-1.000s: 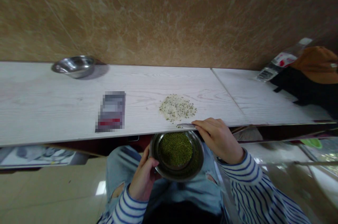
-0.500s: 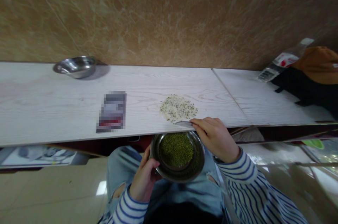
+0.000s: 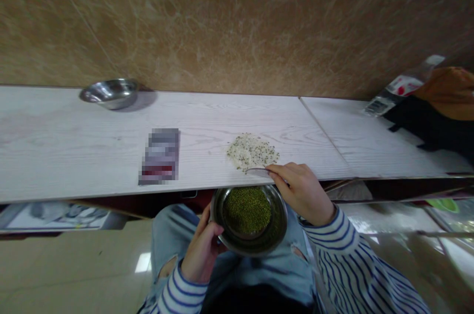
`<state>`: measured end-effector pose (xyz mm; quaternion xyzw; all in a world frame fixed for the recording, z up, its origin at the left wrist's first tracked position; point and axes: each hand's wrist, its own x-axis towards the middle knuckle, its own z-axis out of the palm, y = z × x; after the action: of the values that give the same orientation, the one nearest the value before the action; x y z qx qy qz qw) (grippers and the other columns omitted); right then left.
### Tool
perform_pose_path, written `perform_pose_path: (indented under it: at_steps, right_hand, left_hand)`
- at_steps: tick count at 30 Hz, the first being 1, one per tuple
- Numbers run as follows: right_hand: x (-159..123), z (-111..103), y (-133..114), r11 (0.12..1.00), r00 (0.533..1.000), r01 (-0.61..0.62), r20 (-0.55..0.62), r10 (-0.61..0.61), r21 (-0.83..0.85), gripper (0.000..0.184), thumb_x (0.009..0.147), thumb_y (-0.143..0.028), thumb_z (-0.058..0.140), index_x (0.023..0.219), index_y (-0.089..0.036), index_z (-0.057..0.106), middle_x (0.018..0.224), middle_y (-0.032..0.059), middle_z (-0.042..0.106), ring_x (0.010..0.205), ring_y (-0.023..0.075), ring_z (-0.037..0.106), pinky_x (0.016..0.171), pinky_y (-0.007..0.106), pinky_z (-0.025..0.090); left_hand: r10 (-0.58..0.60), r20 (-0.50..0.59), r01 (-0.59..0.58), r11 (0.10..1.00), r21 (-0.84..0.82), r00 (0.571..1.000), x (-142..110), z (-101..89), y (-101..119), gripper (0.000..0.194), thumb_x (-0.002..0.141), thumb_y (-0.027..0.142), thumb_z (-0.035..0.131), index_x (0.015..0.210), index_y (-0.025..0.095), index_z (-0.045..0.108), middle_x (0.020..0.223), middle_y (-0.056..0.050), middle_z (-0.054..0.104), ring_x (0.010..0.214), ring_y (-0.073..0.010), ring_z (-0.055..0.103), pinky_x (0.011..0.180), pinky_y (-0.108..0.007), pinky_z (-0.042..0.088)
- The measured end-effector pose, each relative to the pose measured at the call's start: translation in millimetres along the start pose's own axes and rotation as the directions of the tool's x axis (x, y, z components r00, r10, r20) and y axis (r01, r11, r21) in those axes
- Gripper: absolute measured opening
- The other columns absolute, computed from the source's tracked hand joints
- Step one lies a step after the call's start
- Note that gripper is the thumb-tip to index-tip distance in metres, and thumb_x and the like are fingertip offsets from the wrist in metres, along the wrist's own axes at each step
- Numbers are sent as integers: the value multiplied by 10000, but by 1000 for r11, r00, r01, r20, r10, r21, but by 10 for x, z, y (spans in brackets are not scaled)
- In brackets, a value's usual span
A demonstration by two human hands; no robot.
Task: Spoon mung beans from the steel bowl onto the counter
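A steel bowl point(image 3: 276, 227) full of green mung beans rests on my lap just below the table edge. My left hand point(image 3: 202, 252) grips its left rim, fingers wrapped round it. My right hand point(image 3: 301, 191) pinches a thin metal blade or card point(image 3: 257, 172), its tip lying on the white wooden table point(image 3: 74, 151) at the near edge of a small pile of white rice mixed with green beans point(image 3: 252, 151).
An empty steel bowl point(image 3: 110, 93) stands far left by the marble wall. A dark flat packet point(image 3: 160, 156) lies left of the pile. A plastic bottle point(image 3: 402, 86), an orange cap and dark bag sit at the right end.
My right hand and the metal blade have crept up and a little left, from the bowl's rim onto the table at the pile's edge. The left hand and bowl stay put.
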<state>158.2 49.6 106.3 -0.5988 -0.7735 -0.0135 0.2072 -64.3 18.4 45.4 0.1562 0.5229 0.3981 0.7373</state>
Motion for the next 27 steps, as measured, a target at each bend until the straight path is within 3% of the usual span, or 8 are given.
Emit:
perform_pose_path:
  at_steps: [14,27]
  right_hand:
    - [92,48,31,998,999,-47,4,47,-45,257,929,-251,442,1091,-202,635,939,64,705,859,181,623,753,330,411]
    - [75,23,-26,1000,1000,11,11,-11,9,231,926,-241,464,1075,-213,638,888,38,699,814,168,611,738,317,397]
  left_hand:
    - [3,6,-3,1000,-3,1000,13,-56,21,702,618,157,542,1301,293,455,946,-14,611,703,-179,543,540,-306,468]
    - [28,-1,-28,1000,9,1000,-18,-35,45,675,623,151,530,1284,270,465,955,-24,603,712,-181,530,523,-301,472]
